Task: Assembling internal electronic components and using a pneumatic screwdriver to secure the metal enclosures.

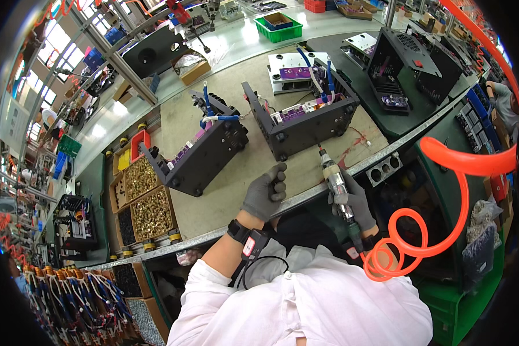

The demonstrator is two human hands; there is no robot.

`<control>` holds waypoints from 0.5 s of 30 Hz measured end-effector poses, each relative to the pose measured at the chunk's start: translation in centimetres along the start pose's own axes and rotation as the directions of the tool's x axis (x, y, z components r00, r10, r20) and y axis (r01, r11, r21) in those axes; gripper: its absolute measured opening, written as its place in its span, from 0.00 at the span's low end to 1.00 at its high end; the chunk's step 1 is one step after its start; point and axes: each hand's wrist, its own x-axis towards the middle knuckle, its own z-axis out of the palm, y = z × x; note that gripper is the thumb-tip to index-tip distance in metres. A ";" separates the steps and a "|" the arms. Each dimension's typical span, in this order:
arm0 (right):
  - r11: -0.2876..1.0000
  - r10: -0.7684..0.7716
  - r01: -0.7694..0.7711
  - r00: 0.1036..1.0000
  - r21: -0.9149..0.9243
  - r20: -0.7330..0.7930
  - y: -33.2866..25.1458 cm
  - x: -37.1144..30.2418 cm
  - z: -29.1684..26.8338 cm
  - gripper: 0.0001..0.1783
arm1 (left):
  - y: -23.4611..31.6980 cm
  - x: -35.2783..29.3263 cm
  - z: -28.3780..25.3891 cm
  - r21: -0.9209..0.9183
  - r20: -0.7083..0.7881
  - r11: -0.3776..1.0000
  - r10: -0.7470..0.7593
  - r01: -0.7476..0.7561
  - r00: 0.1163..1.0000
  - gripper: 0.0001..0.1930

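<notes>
In my right hand (358, 203), gloved in grey, is a pneumatic screwdriver (337, 185), its bit pointing up and away toward the bench. The tip is just in front of the near side of a black metal housing (311, 131) with purple circuit boards and blue cables; whether it touches cannot be made out. My left hand (264, 191), also gloved, hovers over the bench's front edge with its fingers curled in. Anything inside those fingers is hidden. Left of it, a second black housing (210, 161) with similar boards sits at an angle.
An orange coiled air hose (467, 199) hangs at the right, near my right forearm. Wooden boxes of brass-coloured fittings (151, 215) line the left side. Behind the housings lies a silvery plate with a purple board (294, 73). More black casings (386, 69) stand back right.
</notes>
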 end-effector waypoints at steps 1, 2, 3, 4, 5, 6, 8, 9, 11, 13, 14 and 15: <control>1.000 0.002 -0.002 1.000 -0.001 -0.003 0.1 -0.1 -0.1 0.53 | 0.0 0.1 0.1 -0.002 0.000 1.000 -0.003 0.003 1.000 0.12; 0.999 0.000 -0.001 1.000 0.034 0.013 0.2 -0.2 -0.4 0.51 | -0.1 0.3 0.3 0.005 -0.005 1.000 -0.013 0.013 1.000 0.12; 0.997 -0.001 -0.001 0.999 0.072 0.036 0.1 -0.2 -0.4 0.48 | -0.1 0.4 0.3 0.014 -0.013 1.000 -0.016 0.016 1.000 0.12; 0.995 0.050 -0.056 0.996 0.083 0.067 -0.4 -0.4 -0.5 0.47 | -0.1 0.6 0.5 0.013 -0.016 1.000 -0.014 0.014 1.000 0.12; 0.995 0.051 -0.057 0.996 0.082 0.069 -0.9 -0.8 -0.4 0.47 | -0.1 0.8 0.7 0.067 -0.054 0.998 0.001 0.003 0.999 0.12; 0.992 0.077 -0.083 0.994 0.095 0.072 -1.7 -1.4 -0.1 0.47 | 0.0 1.2 0.8 0.122 -0.093 0.993 0.019 -0.007 0.996 0.12; 0.988 0.103 -0.111 0.992 0.107 0.077 -2.1 -1.7 0.1 0.48 | 0.0 1.8 0.9 0.155 -0.097 0.988 0.012 0.003 0.995 0.12; 0.992 0.095 -0.100 0.993 0.076 0.070 -2.1 -2.1 0.1 0.47 | -0.1 2.1 1.1 0.186 -0.098 0.982 -0.002 0.020 0.995 0.12; 0.997 0.080 -0.081 0.995 0.014 0.059 -2.0 -2.5 -0.1 0.47 | -0.1 2.6 1.8 0.207 -0.114 0.978 0.006 0.018 0.993 0.12; 0.994 0.103 -0.101 0.993 -0.040 0.064 -1.7 -2.8 -0.7 0.48 | -0.5 2.8 2.2 0.235 -0.133 0.972 0.009 0.023 0.991 0.12; 0.987 0.156 -0.151 0.984 -0.062 0.091 -1.6 -3.0 -0.9 0.48 | -0.7 2.8 2.3 0.244 -0.151 0.969 0.007 0.030 0.988 0.12; 0.976 0.207 -0.197 0.971 -0.088 0.119 -1.8 -3.1 -1.0 0.49 | -0.6 3.0 2.4 0.252 -0.166 0.967 0.010 0.033 0.986 0.11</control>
